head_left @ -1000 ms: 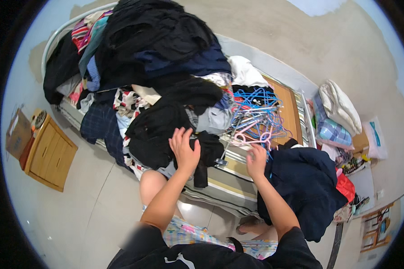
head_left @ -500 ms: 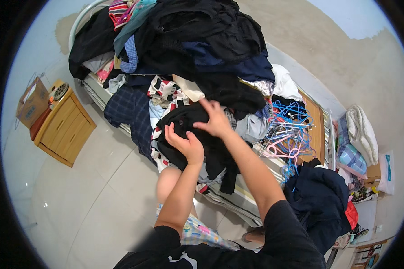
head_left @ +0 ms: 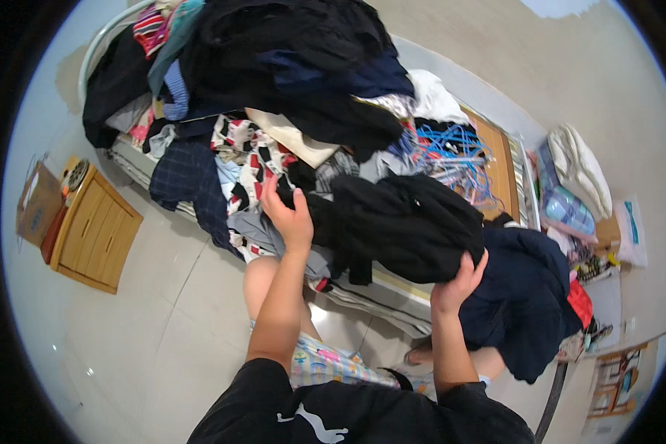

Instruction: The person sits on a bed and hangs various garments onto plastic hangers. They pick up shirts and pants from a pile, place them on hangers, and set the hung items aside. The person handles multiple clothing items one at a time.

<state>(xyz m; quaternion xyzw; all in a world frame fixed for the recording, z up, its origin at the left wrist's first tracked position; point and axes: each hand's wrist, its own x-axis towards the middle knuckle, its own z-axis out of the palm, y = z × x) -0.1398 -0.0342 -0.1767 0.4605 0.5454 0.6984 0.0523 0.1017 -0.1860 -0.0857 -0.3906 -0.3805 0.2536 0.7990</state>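
Observation:
A black garment [head_left: 411,226] lies stretched sideways across the front of the bed, bunched toward its right end. My right hand [head_left: 459,283] grips its lower right edge, with the fingertips partly hidden by the cloth. At the garment's left end, my left hand [head_left: 290,220] has its fingers up and the thumb apart; nothing shows in its grasp. Under and beside that hand lie a white cloth with red and black patches [head_left: 257,166] and a grey garment [head_left: 263,231]. A dark blue checked garment [head_left: 189,181] hangs over the bed edge farther left.
A large heap of dark clothes [head_left: 296,44] fills the far part of the bed. Blue and pink hangers [head_left: 455,159] lie tangled at the right. A navy garment [head_left: 522,296] hangs at the near right. A wooden cabinet [head_left: 100,229] stands on the left.
My right hand has moved right and nearer, pulling the black garment out to the right. My left hand has shifted slightly up and left. The view has moved a little.

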